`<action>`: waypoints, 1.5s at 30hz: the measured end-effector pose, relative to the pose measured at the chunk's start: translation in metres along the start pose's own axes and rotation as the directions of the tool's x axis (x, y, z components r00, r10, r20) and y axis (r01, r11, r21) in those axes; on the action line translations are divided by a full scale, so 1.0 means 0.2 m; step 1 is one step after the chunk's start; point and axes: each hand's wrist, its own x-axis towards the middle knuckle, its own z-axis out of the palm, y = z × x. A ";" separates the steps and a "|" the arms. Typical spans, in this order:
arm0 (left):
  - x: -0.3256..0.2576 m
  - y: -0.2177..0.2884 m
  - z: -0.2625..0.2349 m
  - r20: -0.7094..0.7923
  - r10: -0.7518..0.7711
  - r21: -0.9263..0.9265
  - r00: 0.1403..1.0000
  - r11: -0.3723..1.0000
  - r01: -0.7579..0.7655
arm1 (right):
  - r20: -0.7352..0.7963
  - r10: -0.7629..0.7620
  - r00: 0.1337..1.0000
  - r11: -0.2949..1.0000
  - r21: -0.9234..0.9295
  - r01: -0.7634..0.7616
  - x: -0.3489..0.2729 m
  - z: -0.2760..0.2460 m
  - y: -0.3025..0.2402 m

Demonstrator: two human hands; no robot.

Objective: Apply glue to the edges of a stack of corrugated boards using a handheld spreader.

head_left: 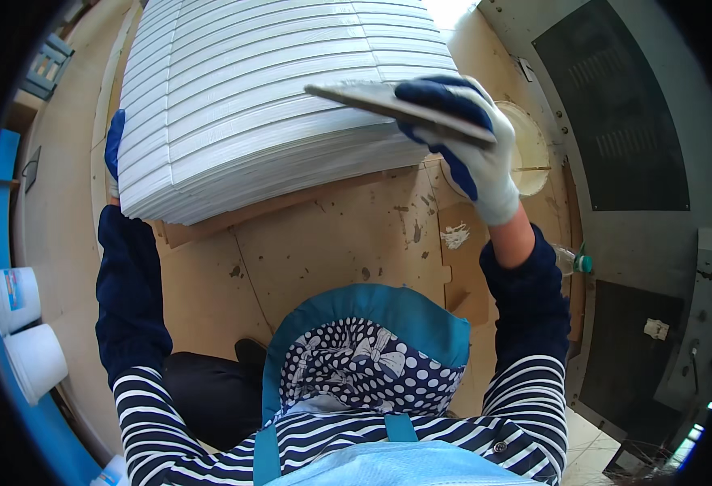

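A large stack of white boards or strips (267,89) lies in front of me, with long parallel seams and a layered near edge. Against its left side my left hand (115,151), in a white glove with a blue palm, lies with fingers stretched out; part of it is hidden by the stack. My right hand (477,138), gloved the same way, grips a flat, thin, grey-brown board-like tool (372,103), slightly blurred. That tool is raised above the near right part of the stack and tilts down to the right. Its exact kind is unclear.
Behind my right hand stands a cream bucket (534,154). A clear bottle with a green cap (570,261) is beside the grey machine cabinet (619,105). White tubs (36,362) stand at the left. Brown cardboard (291,198) shows under the stack, and the tan floor (331,243) is stained.
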 end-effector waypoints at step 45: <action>0.14 0.10 0.01 -0.039 0.083 0.097 0.996 0.992 -0.079 | -0.448 0.843 0.298 0.383 0.109 -0.917 -1.24 -0.48 1.13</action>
